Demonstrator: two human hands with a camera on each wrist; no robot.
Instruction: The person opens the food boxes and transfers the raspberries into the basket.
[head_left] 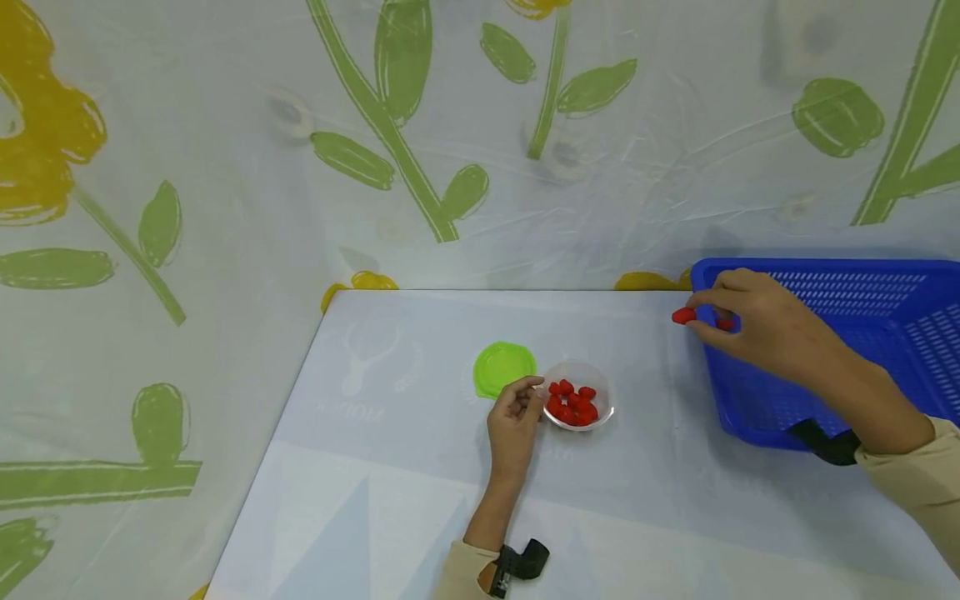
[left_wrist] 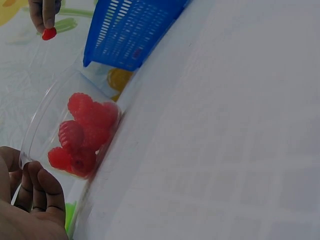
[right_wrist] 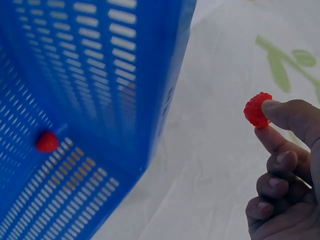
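Note:
My right hand (head_left: 772, 321) pinches a red raspberry (right_wrist: 257, 110) between thumb and forefinger, up beside the left rim of the blue basket (head_left: 716, 367). Inside that basket lies another raspberry (right_wrist: 47, 142), seen in the right wrist view. On the table stands a clear plastic cup (head_left: 551, 421) with several raspberries (left_wrist: 82, 132) in it. My left hand (head_left: 514, 429) holds the cup's rim from its left side, thumb and fingers on either side of the wall in the left wrist view.
A bright green lid (head_left: 504, 369) lies on the white table (head_left: 420, 467), just behind my left hand. The basket stands at the table's right. Behind the table's back edge hangs a floral sheet (head_left: 637, 183).

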